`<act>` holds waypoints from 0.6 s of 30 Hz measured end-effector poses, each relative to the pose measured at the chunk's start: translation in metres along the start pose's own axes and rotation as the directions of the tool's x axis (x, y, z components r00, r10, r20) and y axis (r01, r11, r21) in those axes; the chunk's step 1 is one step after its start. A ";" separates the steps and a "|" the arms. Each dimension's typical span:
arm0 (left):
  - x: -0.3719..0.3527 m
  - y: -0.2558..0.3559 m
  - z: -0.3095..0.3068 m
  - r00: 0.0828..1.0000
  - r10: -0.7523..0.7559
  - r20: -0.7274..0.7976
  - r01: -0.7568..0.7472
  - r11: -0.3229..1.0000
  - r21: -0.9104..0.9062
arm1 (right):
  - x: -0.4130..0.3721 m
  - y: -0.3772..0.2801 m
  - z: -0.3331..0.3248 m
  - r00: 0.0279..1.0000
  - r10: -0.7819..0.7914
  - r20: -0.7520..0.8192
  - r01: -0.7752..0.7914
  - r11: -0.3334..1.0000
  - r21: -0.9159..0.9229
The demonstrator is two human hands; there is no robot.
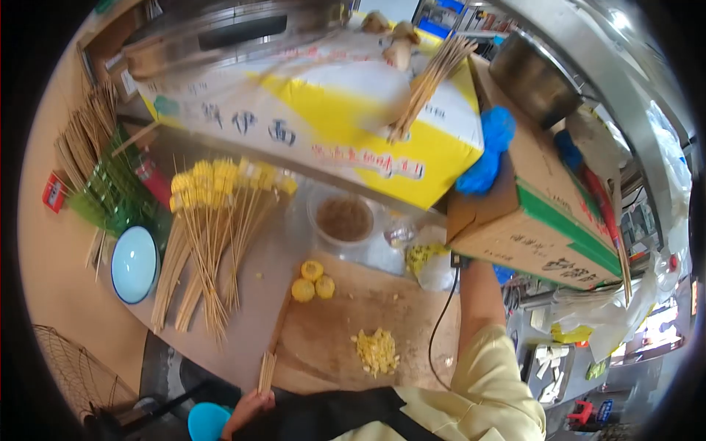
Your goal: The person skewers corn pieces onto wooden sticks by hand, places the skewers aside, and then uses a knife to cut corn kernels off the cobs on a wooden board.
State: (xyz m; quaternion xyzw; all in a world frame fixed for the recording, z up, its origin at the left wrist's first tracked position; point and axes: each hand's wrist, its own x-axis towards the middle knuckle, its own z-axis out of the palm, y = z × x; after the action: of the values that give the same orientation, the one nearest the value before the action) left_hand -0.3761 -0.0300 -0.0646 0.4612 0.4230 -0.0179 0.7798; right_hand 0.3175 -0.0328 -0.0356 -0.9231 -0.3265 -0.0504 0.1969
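Note:
At the lower edge my left hand [252, 406] is closed around a small bundle of bamboo skewers [267, 372], their ends pointing up beside the cutting board [316, 365]. My right forearm [479, 294] reaches forward to a cardboard carton [559, 242], and the hand itself is hidden there. A black cable runs from the wrist. On the board are three corn rounds [312, 270] and a heap of chopped yellow bits [376, 353]. Left of the board lie many skewers topped with corn pieces [213, 176].
Behind the board stand a tub of brown contents [344, 219] and a yellow-white carton [316, 125] with loose skewers [430, 88] on top. A blue plastic bag [485, 151] sits between the cartons. At left are a pale blue bowl [135, 264] and upright skewers [84, 140].

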 end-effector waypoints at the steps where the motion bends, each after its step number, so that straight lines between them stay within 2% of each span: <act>1: -0.007 0.012 0.009 0.996 -0.066 -0.052 0.062 0.995 -0.072 | -0.003 0.001 0.000 0.999 0.031 -0.014 -0.030 0.995 0.097; 2: -0.010 0.022 0.017 0.987 -0.122 -0.101 0.107 0.985 -0.139 | -0.005 0.002 -0.001 0.997 0.071 -0.016 -0.066 0.973 0.222; 3: -0.010 0.021 0.016 0.986 -0.140 -0.088 0.126 0.980 -0.153 | -0.007 0.001 -0.004 0.993 0.113 -0.016 -0.100 0.926 0.364; 5: -0.009 0.022 0.012 0.983 -0.175 -0.059 0.163 0.972 -0.171 | -0.018 -0.004 -0.010 0.978 0.195 0.070 -0.189 0.710 0.679; 6: -0.010 0.024 0.012 0.979 -0.180 -0.092 0.161 0.969 -0.186 | -0.027 -0.008 -0.013 0.971 0.202 0.128 -0.223 0.569 0.792; 8: -0.011 0.032 0.019 0.970 -0.185 -0.159 0.148 0.964 -0.222 | -0.046 -0.022 -0.022 0.958 0.156 0.242 -0.280 0.302 0.911; 9: -0.011 0.038 0.016 0.974 -0.186 -0.132 0.152 0.961 -0.232 | -0.058 -0.031 -0.027 0.951 0.115 0.289 -0.307 0.201 0.930; 11: -0.012 0.052 0.011 0.979 -0.189 -0.082 0.162 0.951 -0.262 | -0.085 -0.052 -0.040 0.928 -0.013 0.372 -0.370 0.084 0.925; 12: -0.012 0.062 0.011 0.984 -0.169 -0.049 0.148 0.945 -0.290 | -0.099 -0.064 -0.048 0.907 -0.091 0.412 -0.409 0.054 0.911; 14: -0.011 0.085 0.012 0.993 -0.115 0.012 0.112 0.928 -0.355 | -0.130 -0.088 -0.067 0.834 -0.275 0.479 -0.464 0.124 0.877; 15: -0.010 0.095 0.014 0.996 -0.092 0.003 0.088 0.945 -0.314 | -0.143 -0.097 -0.075 0.780 -0.375 0.501 -0.466 0.186 0.865; 17: 0.001 0.122 0.026 1.000 0.007 -0.002 -0.007 0.972 -0.235 | -0.188 -0.131 -0.092 0.708 -0.386 0.591 -0.562 0.200 0.803; 18: 0.004 0.136 0.034 0.998 0.057 0.021 -0.052 0.983 -0.178 | -0.205 -0.144 -0.092 0.633 -0.453 0.628 -0.594 0.237 0.769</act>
State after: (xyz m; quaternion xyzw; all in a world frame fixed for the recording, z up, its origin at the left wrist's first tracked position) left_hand -0.2945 0.0248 0.0359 0.4011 0.4000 0.0353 0.8233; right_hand 0.0708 -0.0870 0.0513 -0.5284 -0.2816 0.5706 0.5622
